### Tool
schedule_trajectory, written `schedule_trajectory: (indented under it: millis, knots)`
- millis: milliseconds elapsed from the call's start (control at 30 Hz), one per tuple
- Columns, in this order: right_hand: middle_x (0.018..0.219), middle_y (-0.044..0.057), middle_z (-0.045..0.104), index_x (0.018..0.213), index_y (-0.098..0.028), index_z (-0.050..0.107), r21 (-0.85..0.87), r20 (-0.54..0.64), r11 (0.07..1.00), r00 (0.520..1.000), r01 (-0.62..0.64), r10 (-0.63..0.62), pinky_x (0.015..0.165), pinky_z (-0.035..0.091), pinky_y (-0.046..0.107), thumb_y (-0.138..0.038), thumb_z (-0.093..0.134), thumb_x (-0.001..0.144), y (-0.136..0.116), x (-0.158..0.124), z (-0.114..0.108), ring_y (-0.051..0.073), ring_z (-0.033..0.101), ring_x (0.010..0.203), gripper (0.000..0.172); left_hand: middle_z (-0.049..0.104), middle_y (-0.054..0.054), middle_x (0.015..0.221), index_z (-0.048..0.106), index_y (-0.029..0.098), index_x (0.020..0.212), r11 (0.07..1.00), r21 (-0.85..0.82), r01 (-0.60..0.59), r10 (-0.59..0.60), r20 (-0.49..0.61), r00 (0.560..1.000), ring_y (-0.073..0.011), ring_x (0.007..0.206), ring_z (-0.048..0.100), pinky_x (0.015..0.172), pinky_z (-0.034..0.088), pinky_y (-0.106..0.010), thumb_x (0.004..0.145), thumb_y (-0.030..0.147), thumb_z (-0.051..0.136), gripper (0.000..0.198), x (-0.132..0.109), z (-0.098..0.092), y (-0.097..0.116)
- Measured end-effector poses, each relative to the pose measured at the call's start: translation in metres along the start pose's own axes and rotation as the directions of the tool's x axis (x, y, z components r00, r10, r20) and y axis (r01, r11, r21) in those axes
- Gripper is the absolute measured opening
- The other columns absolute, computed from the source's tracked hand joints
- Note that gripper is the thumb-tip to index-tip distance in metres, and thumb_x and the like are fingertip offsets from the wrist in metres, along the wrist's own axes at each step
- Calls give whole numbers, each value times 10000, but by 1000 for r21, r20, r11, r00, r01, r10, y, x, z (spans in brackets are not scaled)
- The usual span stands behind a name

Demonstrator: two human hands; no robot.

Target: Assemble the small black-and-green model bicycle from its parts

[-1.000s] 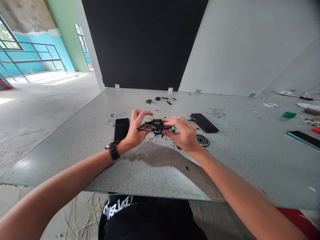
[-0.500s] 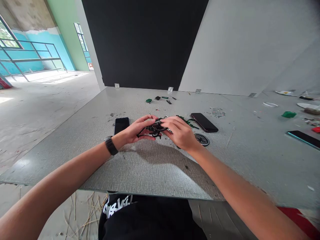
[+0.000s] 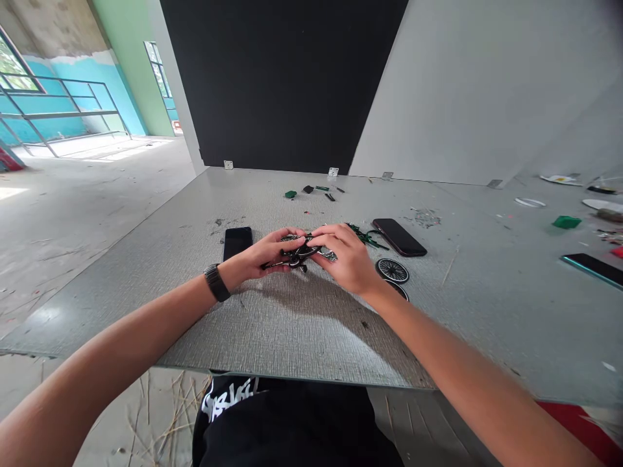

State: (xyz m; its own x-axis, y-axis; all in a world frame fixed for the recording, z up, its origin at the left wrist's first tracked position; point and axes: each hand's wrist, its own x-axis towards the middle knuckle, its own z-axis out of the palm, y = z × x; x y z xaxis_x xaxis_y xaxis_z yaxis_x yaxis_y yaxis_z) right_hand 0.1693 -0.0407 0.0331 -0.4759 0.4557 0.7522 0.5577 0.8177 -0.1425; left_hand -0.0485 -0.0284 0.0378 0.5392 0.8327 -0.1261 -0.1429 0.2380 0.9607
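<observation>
Above the grey table, a small black model bicycle (image 3: 296, 257) is held between both hands. My left hand (image 3: 263, 253) is closed around its left side, a black watch on that wrist. On its right side, the fingers of my right hand (image 3: 346, 259) pinch the bicycle; they cover part of it. Just right of that hand lie a loose spoked wheel (image 3: 392, 270) and a second wheel (image 3: 400, 290), partly hidden by the forearm. Thin green model parts (image 3: 366, 236) rest behind the right hand, and small silvery parts (image 3: 329, 254) show near its fingers.
A dark phone (image 3: 238, 242) lies by my left hand, another phone (image 3: 399, 237) beyond the wheels. At the back are a green piece (image 3: 291, 194), a black piece (image 3: 308, 189) and small tools. Far right are a third phone (image 3: 591, 269) and a green lump (image 3: 566, 222). The table's front edge is near me.
The model bicycle has been tilted flatter and shifted slightly left and down in my hands. My right hand has moved a little left, and more of the second wheel shows.
</observation>
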Motion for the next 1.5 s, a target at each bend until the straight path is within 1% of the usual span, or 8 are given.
schedule_trajectory:
  millis: [133,267,400,633,833,1000,1200,1500]
  knots:
    - [1095,71,657,1178,-280,599,186,-66,961,974,-204,219,779,589,385,-339,762,862,-3,-2,6,212,669,924,361,671,-5,825,605,223,1070,999,-24,-23,23,12,1000,-87,566,618,475,459,-193,824,394,783,348,0,-1,0]
    - [886,37,728,1148,-237,535,476,62,766,885,-432,461,732,600,385,-464,833,762,-4,-2,12,195,700,744,538,659,14,741,599,232,1090,998,-50,-26,26,-3,1000,-62,481,546,423,391,-176,829,347,773,334,-1,0,2]
    - [909,72,778,1058,-220,586,635,178,576,824,-514,538,821,610,436,-495,845,726,-3,-2,16,238,752,839,503,671,9,769,583,247,1147,996,-62,-67,67,-4,998,-70,492,556,417,383,-178,836,333,756,366,0,0,0]
    - [886,60,795,1081,-228,587,690,240,445,760,-571,604,824,611,431,-463,862,700,-2,-3,19,244,766,850,525,668,11,766,554,265,1225,993,-5,-116,116,-12,993,-66,475,532,405,368,-179,865,345,733,410,-1,0,2]
    - [856,52,785,1051,-213,623,709,245,407,742,-576,624,820,616,427,-436,877,677,2,-3,23,228,757,815,504,683,3,848,526,263,1227,988,-54,-142,142,-7,990,-59,531,563,465,416,-172,863,372,748,440,-1,0,2]
    - [922,71,781,961,-197,709,714,254,425,772,-556,583,837,612,419,-442,847,723,3,-2,24,202,735,827,368,666,4,820,512,248,1195,992,-85,-94,91,-32,995,-62,530,569,476,436,-173,850,318,770,436,2,-4,1]
    - [975,77,777,988,-203,725,724,276,418,785,-549,554,859,608,425,-478,838,736,3,-2,23,209,731,876,390,657,9,801,515,234,1138,994,-65,-90,85,-79,993,-42,514,558,467,419,-150,857,290,767,381,3,-7,0]
    - [945,58,751,967,-203,681,742,258,427,809,-516,528,777,614,370,-455,842,749,9,-5,26,187,704,810,370,699,-45,915,584,152,936,991,-82,-105,107,17,994,-64,641,646,603,521,-179,829,172,753,201,5,-5,1]
